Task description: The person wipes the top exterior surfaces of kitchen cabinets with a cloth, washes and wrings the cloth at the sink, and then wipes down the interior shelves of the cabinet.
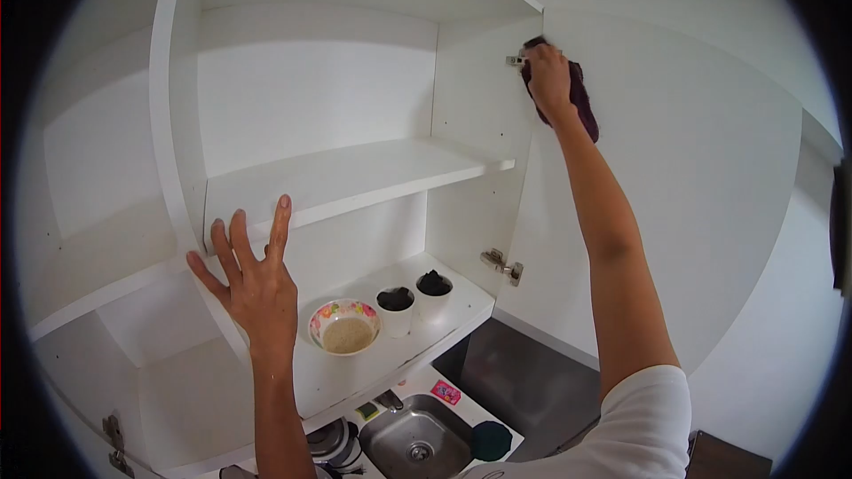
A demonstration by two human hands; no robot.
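Note:
My right hand [548,78] presses a dark maroon cloth [581,102] against the inner face of the open cabinet door [674,151], close to the upper hinge [516,60]. The fingers are closed over the cloth, and part of it hangs below the hand. My left hand [257,279] has its fingers spread, with the fingertips at the front edge of the middle shelf [373,176] near the upright divider [164,80]. It holds nothing.
On the bottom shelf stand a flower-patterned bowl [344,326] with beige contents and two white cups [396,310] holding something black. Below are a steel sink [417,435], a pink packet [445,392] and a dark green cloth [490,440]. A lower hinge [502,266] sticks out.

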